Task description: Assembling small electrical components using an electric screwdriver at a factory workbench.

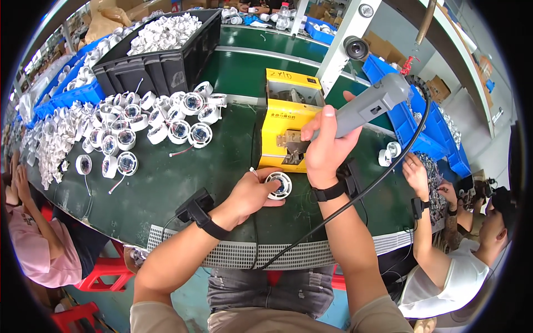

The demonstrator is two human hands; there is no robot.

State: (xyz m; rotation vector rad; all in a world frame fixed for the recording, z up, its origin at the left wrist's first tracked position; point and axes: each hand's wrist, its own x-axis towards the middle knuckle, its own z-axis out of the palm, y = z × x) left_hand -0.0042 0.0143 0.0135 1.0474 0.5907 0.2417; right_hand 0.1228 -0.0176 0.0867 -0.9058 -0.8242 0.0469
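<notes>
My left hand (251, 194) is closed around a round white plastic housing (286, 186) with a small circuit board inside, held just above the green table. In my right hand (327, 150) is a grey electric screwdriver (369, 105), its back end up to the right and its front end toward the yellow screw feeder (277, 119). My fingers hide the screwdriver's tip, which is close to the metal fitting (291, 141) on the feeder's front. Both my wrists wear black straps with a device on them.
Several similar white housings (179, 131) with wires lie to the left, beside a heap of small white parts (53, 150). Behind them stands a black crate (144, 69). A black cable (383, 180) crosses my right forearm. On the right, a co-worker's hand (416, 175) is near blue bins (413, 130).
</notes>
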